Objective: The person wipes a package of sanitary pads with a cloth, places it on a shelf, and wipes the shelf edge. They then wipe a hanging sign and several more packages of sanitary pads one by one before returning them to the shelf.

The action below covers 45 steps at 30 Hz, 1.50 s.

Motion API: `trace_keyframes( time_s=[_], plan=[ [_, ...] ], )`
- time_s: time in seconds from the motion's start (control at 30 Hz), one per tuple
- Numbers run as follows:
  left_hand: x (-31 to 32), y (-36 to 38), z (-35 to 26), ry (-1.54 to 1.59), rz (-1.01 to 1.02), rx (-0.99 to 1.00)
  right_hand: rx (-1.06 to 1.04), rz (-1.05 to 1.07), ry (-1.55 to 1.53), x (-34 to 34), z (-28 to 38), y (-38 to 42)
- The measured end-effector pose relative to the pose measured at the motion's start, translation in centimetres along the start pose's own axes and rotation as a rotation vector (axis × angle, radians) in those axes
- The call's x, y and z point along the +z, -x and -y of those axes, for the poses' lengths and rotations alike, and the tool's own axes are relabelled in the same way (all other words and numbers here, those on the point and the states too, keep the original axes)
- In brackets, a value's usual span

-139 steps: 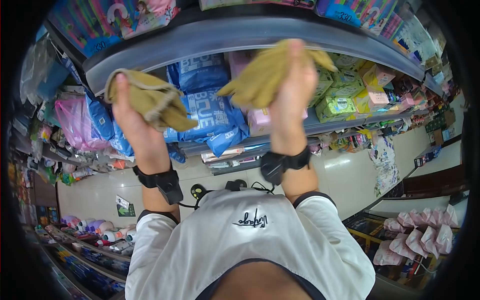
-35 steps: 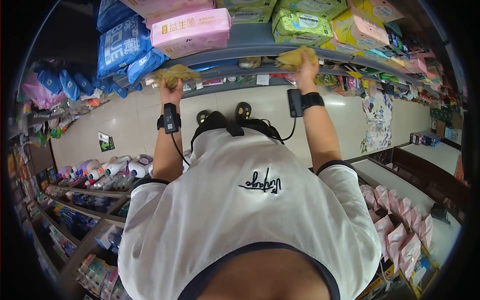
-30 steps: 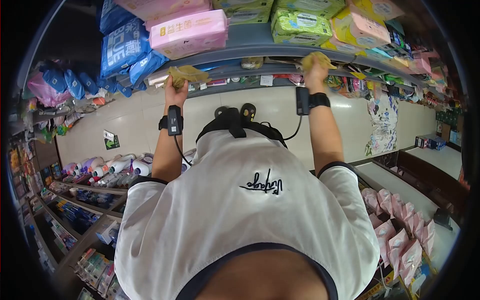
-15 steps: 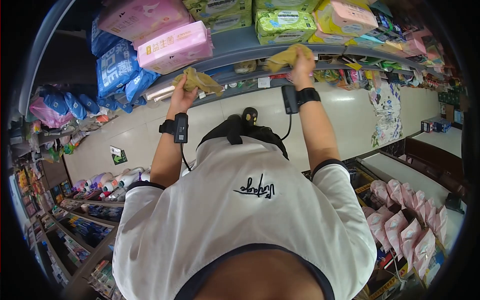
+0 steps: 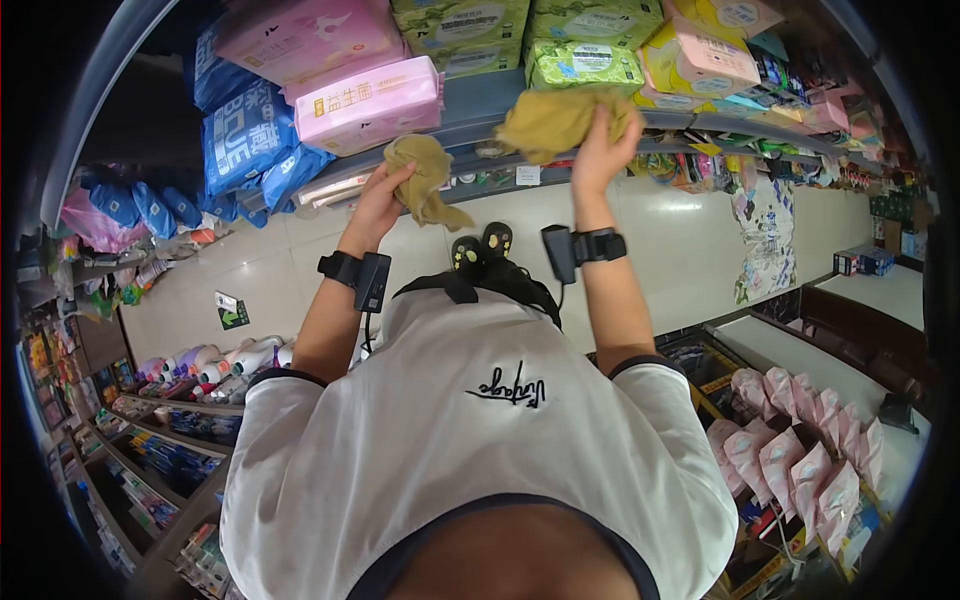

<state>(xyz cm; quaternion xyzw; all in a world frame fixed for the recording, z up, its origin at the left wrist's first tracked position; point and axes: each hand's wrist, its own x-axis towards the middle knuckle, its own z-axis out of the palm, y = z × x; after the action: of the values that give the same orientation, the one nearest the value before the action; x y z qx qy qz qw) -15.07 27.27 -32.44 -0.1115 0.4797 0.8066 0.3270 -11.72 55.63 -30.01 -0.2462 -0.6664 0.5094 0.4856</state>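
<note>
Pointing left — right glove (image 5: 552,124), crosswise

Fairly bright, even light; glare marks the floor (image 5: 665,240) right of the hands (image 5: 600,163); fisheye bows the shelf (image 5: 720,124), corners black.

2 tan gloves (image 5: 428,180) (image 5: 565,122), 2 hands (image 5: 376,208) (image 5: 604,160), 2 blk wristbands (image 5: 340,266) (image 5: 603,245), 2 shoes (image 5: 466,252) (image 5: 497,238).

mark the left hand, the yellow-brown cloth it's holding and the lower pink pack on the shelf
left hand (image 5: 374,210): head view, middle of the hand
yellow-brown cloth (image 5: 430,178): head view, middle of the crumpled fabric
lower pink pack (image 5: 372,105): head view, its printed side
</note>
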Motion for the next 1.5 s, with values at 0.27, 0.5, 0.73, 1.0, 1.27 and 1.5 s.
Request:
trace_keyframes(
  time_s=[0.27,0.5,0.73,1.0,1.27,1.5],
  plan=[
    [2.3,2.0,-2.0,-0.196,0.071,0.134,-0.893,0.379,0.655,5.7,-1.4,-5.2],
    [-0.1,3.9,-2.0,-0.191,-0.018,0.206,-1.034,0.588,0.612,3.6,-1.5,-6.6],
    [-3.6,9.5,-5.0,-0.311,-0.264,0.437,-1.002,0.743,0.686,-0.3,-1.9,-11.0],
    [-6.4,13.6,-6.2,-0.330,-0.466,0.626,-0.762,0.385,0.412,3.5,1.2,-6.2],
    [-0.7,6.8,-11.7,-0.913,-0.432,0.993,-1.125,0.745,0.071,17.6,12.9,10.8],
    [-1.3,4.8,-12.4,-1.434,-0.370,0.986,-1.046,0.744,0.209,17.7,10.6,11.6]
  ],
)
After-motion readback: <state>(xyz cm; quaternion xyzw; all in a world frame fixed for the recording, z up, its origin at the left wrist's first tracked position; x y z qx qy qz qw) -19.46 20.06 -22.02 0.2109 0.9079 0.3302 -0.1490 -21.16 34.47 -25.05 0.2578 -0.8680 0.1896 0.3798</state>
